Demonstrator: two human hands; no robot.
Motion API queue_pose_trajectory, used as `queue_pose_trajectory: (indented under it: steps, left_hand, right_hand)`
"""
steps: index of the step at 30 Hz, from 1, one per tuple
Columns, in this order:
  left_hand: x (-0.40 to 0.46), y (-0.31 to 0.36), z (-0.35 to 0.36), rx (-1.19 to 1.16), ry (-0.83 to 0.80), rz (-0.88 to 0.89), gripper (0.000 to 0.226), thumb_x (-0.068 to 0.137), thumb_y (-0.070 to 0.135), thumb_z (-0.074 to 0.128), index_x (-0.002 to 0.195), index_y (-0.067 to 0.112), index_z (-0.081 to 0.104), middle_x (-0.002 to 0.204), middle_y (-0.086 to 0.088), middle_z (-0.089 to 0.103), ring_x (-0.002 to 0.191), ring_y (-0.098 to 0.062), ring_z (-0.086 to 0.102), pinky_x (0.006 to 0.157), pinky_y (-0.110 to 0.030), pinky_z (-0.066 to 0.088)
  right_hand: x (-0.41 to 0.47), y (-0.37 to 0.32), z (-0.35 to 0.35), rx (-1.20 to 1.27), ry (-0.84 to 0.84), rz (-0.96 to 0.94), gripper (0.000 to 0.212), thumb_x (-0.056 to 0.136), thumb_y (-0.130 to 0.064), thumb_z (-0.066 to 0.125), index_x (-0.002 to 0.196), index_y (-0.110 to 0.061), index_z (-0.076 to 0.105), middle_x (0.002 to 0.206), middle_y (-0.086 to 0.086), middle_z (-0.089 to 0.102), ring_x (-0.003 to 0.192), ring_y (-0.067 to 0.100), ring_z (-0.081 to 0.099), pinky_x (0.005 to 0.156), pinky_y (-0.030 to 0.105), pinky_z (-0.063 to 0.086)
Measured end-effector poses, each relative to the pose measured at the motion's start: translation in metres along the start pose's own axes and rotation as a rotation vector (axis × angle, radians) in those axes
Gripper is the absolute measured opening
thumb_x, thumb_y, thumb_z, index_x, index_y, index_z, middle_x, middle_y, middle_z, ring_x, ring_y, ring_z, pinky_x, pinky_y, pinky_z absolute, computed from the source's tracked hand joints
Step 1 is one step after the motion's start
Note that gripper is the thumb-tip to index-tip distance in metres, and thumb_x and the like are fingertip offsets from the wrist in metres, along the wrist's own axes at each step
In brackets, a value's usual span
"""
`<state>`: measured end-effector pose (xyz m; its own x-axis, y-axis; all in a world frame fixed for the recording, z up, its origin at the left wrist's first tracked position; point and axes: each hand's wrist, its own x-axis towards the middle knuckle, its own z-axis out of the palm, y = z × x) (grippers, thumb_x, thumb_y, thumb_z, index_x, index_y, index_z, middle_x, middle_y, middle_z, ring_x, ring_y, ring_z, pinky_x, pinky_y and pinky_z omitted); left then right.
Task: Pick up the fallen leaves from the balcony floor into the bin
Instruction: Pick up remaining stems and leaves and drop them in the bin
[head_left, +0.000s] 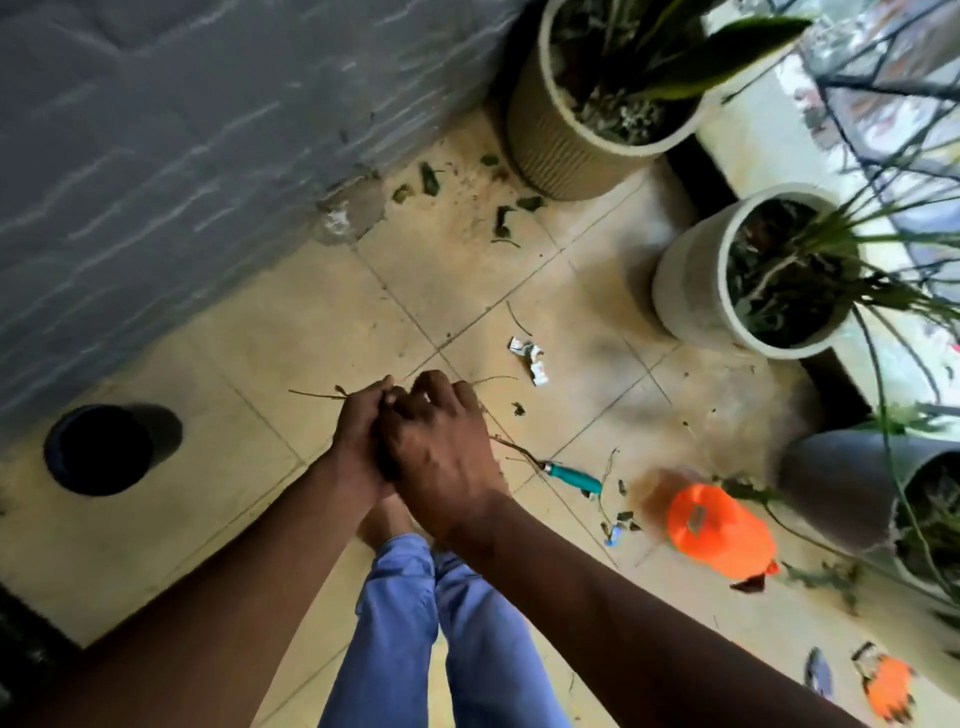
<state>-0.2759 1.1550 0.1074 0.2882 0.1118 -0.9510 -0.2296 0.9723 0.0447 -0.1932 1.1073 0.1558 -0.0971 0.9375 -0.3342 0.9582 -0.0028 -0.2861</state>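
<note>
Your left hand (358, 441) and right hand (441, 447) pressed together, fingers curled gripping thin stems (317, 396), dark bin (98, 449) well to the left, fallen leaves (501, 218) on floor nr ribbed pot (566, 145)

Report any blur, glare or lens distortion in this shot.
Head view: motion blur smears the orange bottle, the hands and the wall; daylight washes out the ledge at upper right; the wide lens bends floor tile lines and tilts the pots outward.
</note>
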Motion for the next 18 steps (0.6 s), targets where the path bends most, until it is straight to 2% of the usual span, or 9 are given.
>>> queue_pose_trajectory:
  steps: [1, 3, 5, 7, 10, 12, 15, 16, 18]
  left_hand:
    - [0.002, -0.001, 0.003, 0.034, 0.018, 0.007, 0.043, 0.107, 0.04, 0.033, 0.072, 0.02, 0.045, 0.059, -0.001, 0.058, 0.049, -0.014, 0.062, 0.064, -0.029, 0.041]
    - [0.004, -0.002, 0.008, 0.1, 0.033, 0.004, 0.045, 0.107, 0.041, 0.034, 0.067, 0.022, 0.039, 0.053, 0.001, 0.052, 0.045, -0.013, 0.057, 0.061, -0.03, 0.038]
    - [0.005, -0.007, 0.011, 0.183, 0.031, -0.024, 0.044, 0.106, 0.044, 0.039, 0.069, 0.021, 0.049, 0.064, -0.002, 0.055, 0.058, -0.018, 0.059, 0.065, -0.031, 0.042]
    - [0.004, -0.013, 0.015, 0.255, 0.034, -0.049, 0.041, 0.105, 0.042, 0.041, 0.077, 0.017, 0.06, 0.071, -0.004, 0.061, 0.065, -0.02, 0.063, 0.066, -0.031, 0.046]
    - [0.005, -0.022, 0.023, 0.325, 0.052, -0.062, 0.046, 0.104, 0.033, 0.041, 0.067, 0.016, 0.06, 0.063, -0.004, 0.059, 0.052, -0.017, 0.064, 0.061, -0.03, 0.044]
    - [0.006, -0.027, 0.028, 0.349, 0.075, -0.089, 0.046, 0.101, 0.035, 0.045, 0.061, 0.017, 0.06, 0.06, -0.004, 0.059, 0.051, -0.018, 0.063, 0.062, -0.03, 0.044]
    - [0.007, -0.031, 0.033, 0.385, 0.14, -0.123, 0.031, 0.096, 0.042, 0.054, 0.073, 0.021, 0.056, 0.073, -0.006, 0.058, 0.067, -0.024, 0.061, 0.066, -0.028, 0.048]
    - [0.006, -0.033, 0.037, 0.383, 0.155, -0.136, 0.031, 0.095, 0.042, 0.055, 0.073, 0.021, 0.054, 0.072, -0.005, 0.056, 0.067, -0.024, 0.059, 0.065, -0.028, 0.048]
    - [0.008, -0.037, 0.045, 0.375, 0.166, -0.145, 0.039, 0.097, 0.04, 0.054, 0.063, 0.023, 0.049, 0.058, -0.002, 0.053, 0.053, -0.019, 0.055, 0.054, -0.022, 0.047]
  right_hand:
    - [-0.007, 0.002, -0.003, -0.011, -0.069, -0.011, 0.028, 0.074, -0.025, 0.059, 0.096, -0.016, 0.074, 0.103, 0.006, 0.067, 0.104, 0.03, 0.052, 0.082, 0.04, 0.041]
    - [-0.019, 0.005, -0.009, 0.054, -0.151, 0.002, 0.053, 0.075, -0.027, 0.034, 0.112, -0.013, 0.069, 0.125, 0.008, 0.06, 0.115, 0.031, 0.046, 0.089, 0.042, 0.04]
    - [-0.028, 0.008, -0.01, 0.12, -0.123, 0.059, 0.063, 0.069, -0.028, 0.026, 0.113, -0.012, 0.069, 0.125, 0.008, 0.057, 0.112, 0.03, 0.046, 0.087, 0.042, 0.041]
    - [-0.035, 0.01, -0.01, 0.125, -0.074, 0.12, 0.049, 0.07, -0.024, 0.039, 0.104, -0.014, 0.072, 0.115, 0.006, 0.056, 0.106, 0.027, 0.044, 0.084, 0.039, 0.04]
    - [-0.041, 0.011, -0.011, 0.179, -0.049, 0.211, 0.024, 0.069, -0.021, 0.065, 0.09, -0.012, 0.072, 0.106, 0.007, 0.055, 0.101, 0.027, 0.043, 0.081, 0.038, 0.038]
    - [-0.046, 0.014, -0.01, 0.27, -0.03, 0.295, 0.024, 0.074, -0.02, 0.067, 0.095, -0.011, 0.072, 0.105, 0.009, 0.057, 0.1, 0.028, 0.044, 0.081, 0.039, 0.041]
    - [-0.052, 0.025, -0.009, 0.463, -0.024, 0.375, 0.024, 0.079, -0.016, 0.063, 0.1, -0.014, 0.074, 0.106, 0.008, 0.06, 0.1, 0.026, 0.045, 0.083, 0.036, 0.04]
    - [-0.054, 0.031, -0.009, 0.494, -0.039, 0.367, 0.024, 0.079, -0.016, 0.061, 0.099, -0.015, 0.074, 0.106, 0.007, 0.061, 0.1, 0.025, 0.046, 0.085, 0.034, 0.04]
    - [-0.058, 0.042, -0.008, 0.559, -0.051, 0.334, 0.022, 0.078, -0.018, 0.058, 0.093, -0.018, 0.074, 0.103, 0.005, 0.065, 0.097, 0.024, 0.05, 0.085, 0.035, 0.043]
